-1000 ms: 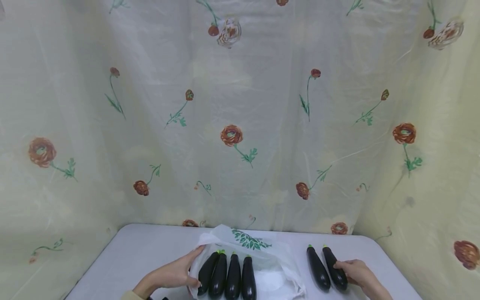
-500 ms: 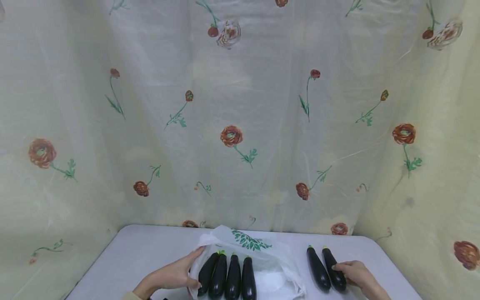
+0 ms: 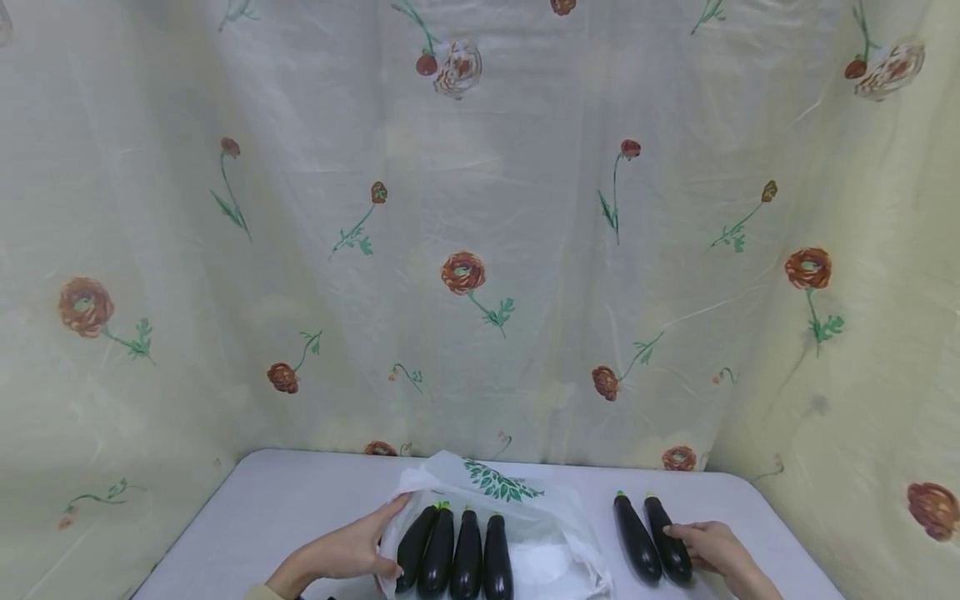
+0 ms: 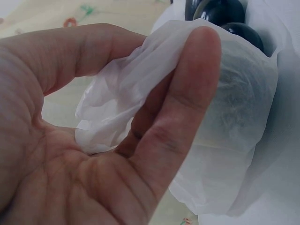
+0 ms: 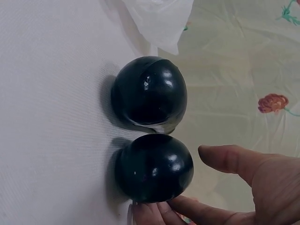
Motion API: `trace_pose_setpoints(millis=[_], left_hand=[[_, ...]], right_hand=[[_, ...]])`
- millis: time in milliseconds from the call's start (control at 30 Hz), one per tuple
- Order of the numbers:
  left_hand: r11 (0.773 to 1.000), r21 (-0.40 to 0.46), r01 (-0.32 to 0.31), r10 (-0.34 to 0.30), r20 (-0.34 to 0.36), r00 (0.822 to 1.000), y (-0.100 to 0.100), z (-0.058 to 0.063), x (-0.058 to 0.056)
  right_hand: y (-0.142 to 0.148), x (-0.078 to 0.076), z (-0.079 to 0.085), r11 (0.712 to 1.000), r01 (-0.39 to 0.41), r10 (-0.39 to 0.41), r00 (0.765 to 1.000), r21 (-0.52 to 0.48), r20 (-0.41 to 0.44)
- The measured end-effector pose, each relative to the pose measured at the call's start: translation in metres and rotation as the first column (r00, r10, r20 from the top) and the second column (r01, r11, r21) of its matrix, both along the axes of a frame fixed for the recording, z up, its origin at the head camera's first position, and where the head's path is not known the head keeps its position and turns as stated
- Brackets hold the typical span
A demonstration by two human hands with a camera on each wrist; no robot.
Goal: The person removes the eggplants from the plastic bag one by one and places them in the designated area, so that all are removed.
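A white plastic bag [image 3: 536,562] with a green leaf print lies at the middle front, its mouth spread toward me. Several dark eggplants [image 3: 467,554] lie side by side inside it. My left hand [image 3: 345,547] grips the bag's left edge; in the left wrist view, thin film [image 4: 136,89] runs between thumb and fingers. To the bag's right lie two more eggplants, nearly parallel. My right hand [image 3: 712,546] holds the outer eggplant [image 3: 660,521], thumb over it and fingers along its right side. The inner eggplant [image 3: 636,537] lies close beside it, as the right wrist view also shows.
A pale table [image 3: 300,492] with rounded far corners carries everything. Behind it and along both sides hangs a flower-printed curtain [image 3: 525,375]. The bag's raised back stands near the table's far edge.
Both hands keep their places. The outer eggplant's lower end has shifted very slightly left under my right hand.
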State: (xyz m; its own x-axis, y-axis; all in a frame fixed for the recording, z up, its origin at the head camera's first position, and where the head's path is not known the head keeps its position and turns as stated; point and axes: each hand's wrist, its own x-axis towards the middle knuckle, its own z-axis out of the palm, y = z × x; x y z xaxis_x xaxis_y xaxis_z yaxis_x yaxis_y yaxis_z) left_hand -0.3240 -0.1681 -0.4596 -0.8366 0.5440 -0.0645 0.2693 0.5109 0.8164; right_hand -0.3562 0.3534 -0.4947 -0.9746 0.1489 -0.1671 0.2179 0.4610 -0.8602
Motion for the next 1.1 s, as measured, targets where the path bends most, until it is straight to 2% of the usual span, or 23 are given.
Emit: trace_pose_setpoints(millis=[200,633,867,1100], left_hand=[[1.000,0.027,0.010,-0.011,0.015,1.000,0.000,-0.001,0.000],[1.000,0.017,0.006,-0.006,0.012,1.000,0.000,-0.002,-0.002],[1.000,0.013,0.014,-0.014,-0.004,1.000,-0.001,-0.002,-0.001],[1.000,0.000,0.009,-0.009,-0.007,1.000,-0.001,-0.001,-0.001]], right_hand=[[0.005,0.000,0.003,1.000,-0.010,0.010,1.000,-0.024,-0.024],[0.009,0.001,0.013,0.999,-0.002,-0.002,0.997,-0.050,-0.082],[-0.001,0.003,0.020,0.997,-0.027,0.017,0.989,-0.067,-0.146],[-0.020,0.006,0.028,0.997,-0.027,0.015,0.987,-0.071,-0.157]])
